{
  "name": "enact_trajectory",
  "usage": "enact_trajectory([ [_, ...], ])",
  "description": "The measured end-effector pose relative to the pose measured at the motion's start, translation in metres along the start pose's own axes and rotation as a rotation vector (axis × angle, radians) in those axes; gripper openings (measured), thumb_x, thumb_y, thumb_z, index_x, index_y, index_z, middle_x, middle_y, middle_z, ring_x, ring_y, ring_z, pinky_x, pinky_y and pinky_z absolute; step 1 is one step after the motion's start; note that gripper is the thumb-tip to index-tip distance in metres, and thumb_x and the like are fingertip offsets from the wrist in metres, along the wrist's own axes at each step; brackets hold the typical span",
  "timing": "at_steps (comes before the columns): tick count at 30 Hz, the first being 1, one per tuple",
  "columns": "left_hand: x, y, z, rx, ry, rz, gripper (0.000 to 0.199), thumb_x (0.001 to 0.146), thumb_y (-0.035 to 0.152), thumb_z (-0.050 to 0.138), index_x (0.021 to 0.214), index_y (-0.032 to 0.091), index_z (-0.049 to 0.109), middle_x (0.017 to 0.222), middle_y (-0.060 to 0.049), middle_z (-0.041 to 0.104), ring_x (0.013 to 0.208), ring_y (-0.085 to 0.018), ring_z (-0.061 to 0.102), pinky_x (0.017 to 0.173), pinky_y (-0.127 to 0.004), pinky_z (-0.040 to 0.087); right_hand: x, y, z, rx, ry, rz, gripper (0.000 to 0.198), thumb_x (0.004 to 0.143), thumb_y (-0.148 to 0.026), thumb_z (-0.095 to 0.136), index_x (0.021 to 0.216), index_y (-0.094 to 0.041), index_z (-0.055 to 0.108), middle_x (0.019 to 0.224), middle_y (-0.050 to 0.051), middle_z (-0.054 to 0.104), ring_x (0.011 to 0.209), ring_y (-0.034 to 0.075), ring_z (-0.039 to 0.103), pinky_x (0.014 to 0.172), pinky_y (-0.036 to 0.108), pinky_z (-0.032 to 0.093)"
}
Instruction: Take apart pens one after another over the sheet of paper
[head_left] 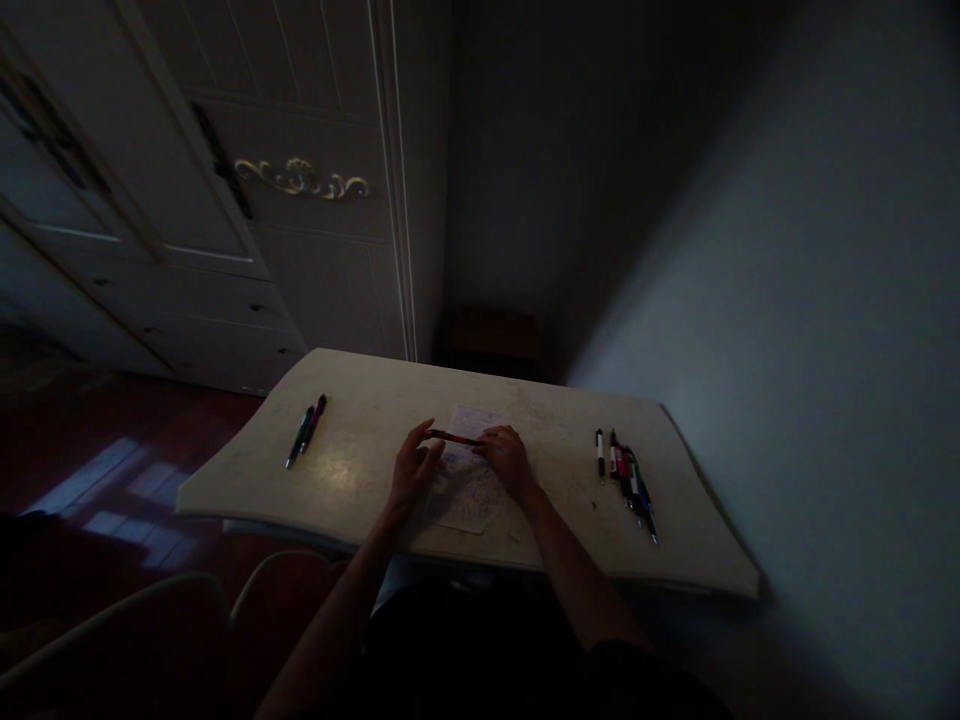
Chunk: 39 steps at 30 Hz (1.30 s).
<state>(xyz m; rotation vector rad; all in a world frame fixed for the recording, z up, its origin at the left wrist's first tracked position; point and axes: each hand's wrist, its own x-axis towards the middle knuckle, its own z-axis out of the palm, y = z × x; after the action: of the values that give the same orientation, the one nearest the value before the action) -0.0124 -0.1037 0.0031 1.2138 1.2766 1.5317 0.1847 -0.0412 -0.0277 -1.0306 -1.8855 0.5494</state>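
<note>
A dark pen with red on it [456, 438] lies level between my two hands, above a sheet of paper [469, 500] covered in faint marks. My left hand [415, 465] has its fingers closed at the pen's left end. At the other end, my right hand [506, 457] grips the pen, its fingers bent around it. Both hands are over the middle of the white table [375, 400]. The dim light hides the pen's finer details.
Left on the table lie a green pen [300, 437] and a purple pen [315, 420]. To the right is a loose group of several pens [626, 475], near a wall [825, 350]. A cabinet [322, 270] stands behind; a curved chair frame [150, 595] is at lower left.
</note>
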Motion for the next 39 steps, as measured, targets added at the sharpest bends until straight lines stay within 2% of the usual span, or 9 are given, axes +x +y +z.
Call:
enact_trajectory([
  [2, 0.001, -0.002, 0.0, -0.013, -0.027, 0.023, 0.053, 0.08, 0.048, 0.069, 0.124, 0.019, 0.057, 0.112, -0.01, 0.066, 0.054, -0.01, 0.061, 0.051, -0.024, 0.052, 0.0, -0.002, -0.001, 0.022, -0.048, -0.016, 0.008, 0.086, -0.03, 0.072, 0.086, -0.024, 0.076, 0.093, 0.006, 0.071, 0.095, 0.022, 0.06, 0.089, 0.039, 0.045],
  [6, 0.001, -0.006, 0.0, -0.033, -0.017, 0.049, 0.039, 0.08, 0.047, 0.069, 0.102, 0.015, 0.067, 0.11, -0.012, 0.07, 0.049, -0.009, 0.06, 0.046, -0.024, 0.052, 0.0, -0.006, -0.002, 0.078, -0.096, -0.031, 0.015, 0.089, -0.035, 0.067, 0.093, -0.024, 0.075, 0.096, 0.007, 0.071, 0.097, 0.022, 0.06, 0.091, 0.039, 0.046],
  [12, 0.0, -0.002, -0.002, -0.157, -0.086, -0.007, 0.058, 0.078, 0.045, 0.073, 0.125, 0.015, 0.058, 0.107, -0.015, 0.072, 0.051, -0.011, 0.062, 0.047, -0.025, 0.052, -0.001, -0.007, -0.001, 0.104, -0.133, -0.07, 0.019, 0.089, -0.041, 0.066, 0.093, -0.024, 0.074, 0.093, 0.006, 0.071, 0.093, 0.022, 0.06, 0.087, 0.04, 0.046],
  [16, 0.0, 0.003, -0.001, -0.1, -0.052, 0.001, 0.042, 0.076, 0.045, 0.075, 0.103, 0.014, 0.066, 0.082, -0.007, 0.072, 0.05, -0.012, 0.06, 0.048, -0.023, 0.05, -0.002, -0.006, 0.0, 0.11, -0.118, -0.086, 0.016, 0.086, -0.041, 0.069, 0.088, -0.026, 0.074, 0.089, 0.005, 0.07, 0.091, 0.022, 0.061, 0.085, 0.04, 0.047],
  [24, 0.0, -0.003, -0.001, -0.061, -0.004, -0.011, 0.034, 0.07, 0.043, 0.079, 0.081, 0.017, 0.061, 0.065, 0.001, 0.064, 0.051, -0.012, 0.06, 0.048, -0.022, 0.048, -0.001, -0.011, -0.003, 0.094, -0.081, -0.105, 0.019, 0.08, -0.042, 0.075, 0.081, -0.023, 0.07, 0.085, 0.006, 0.067, 0.089, 0.022, 0.059, 0.081, 0.038, 0.048],
  [28, 0.0, -0.005, 0.0, -0.013, -0.015, -0.022, 0.033, 0.073, 0.044, 0.076, 0.075, 0.016, 0.059, 0.057, 0.002, 0.06, 0.05, -0.012, 0.058, 0.048, -0.021, 0.045, 0.0, -0.012, -0.003, 0.08, -0.059, -0.101, 0.023, 0.082, -0.044, 0.073, 0.078, -0.021, 0.068, 0.083, 0.006, 0.066, 0.086, 0.021, 0.058, 0.079, 0.036, 0.047],
  [31, 0.0, -0.002, 0.0, -0.066, 0.0, -0.038, 0.036, 0.073, 0.044, 0.076, 0.086, 0.017, 0.059, 0.072, 0.0, 0.065, 0.051, -0.011, 0.06, 0.048, -0.021, 0.046, 0.0, -0.012, -0.003, 0.094, -0.049, -0.087, 0.025, 0.083, -0.046, 0.072, 0.078, -0.022, 0.068, 0.082, 0.006, 0.065, 0.086, 0.021, 0.058, 0.079, 0.036, 0.047],
  [34, -0.001, 0.003, 0.002, -0.142, -0.007, -0.062, 0.053, 0.07, 0.043, 0.079, 0.11, 0.019, 0.054, 0.091, -0.002, 0.067, 0.052, -0.011, 0.062, 0.047, -0.022, 0.048, 0.001, -0.015, -0.005, 0.124, -0.066, -0.085, 0.026, 0.088, -0.046, 0.065, 0.078, -0.022, 0.069, 0.082, 0.006, 0.066, 0.085, 0.021, 0.058, 0.08, 0.037, 0.046],
  [39, -0.002, 0.007, 0.004, -0.205, -0.04, -0.08, 0.063, 0.072, 0.04, 0.078, 0.123, 0.021, 0.047, 0.099, -0.005, 0.068, 0.055, -0.011, 0.062, 0.048, -0.023, 0.05, 0.0, -0.024, -0.011, 0.162, -0.096, -0.041, 0.039, 0.099, -0.042, 0.045, 0.074, -0.022, 0.067, 0.076, 0.005, 0.065, 0.079, 0.02, 0.057, 0.08, 0.036, 0.045],
])
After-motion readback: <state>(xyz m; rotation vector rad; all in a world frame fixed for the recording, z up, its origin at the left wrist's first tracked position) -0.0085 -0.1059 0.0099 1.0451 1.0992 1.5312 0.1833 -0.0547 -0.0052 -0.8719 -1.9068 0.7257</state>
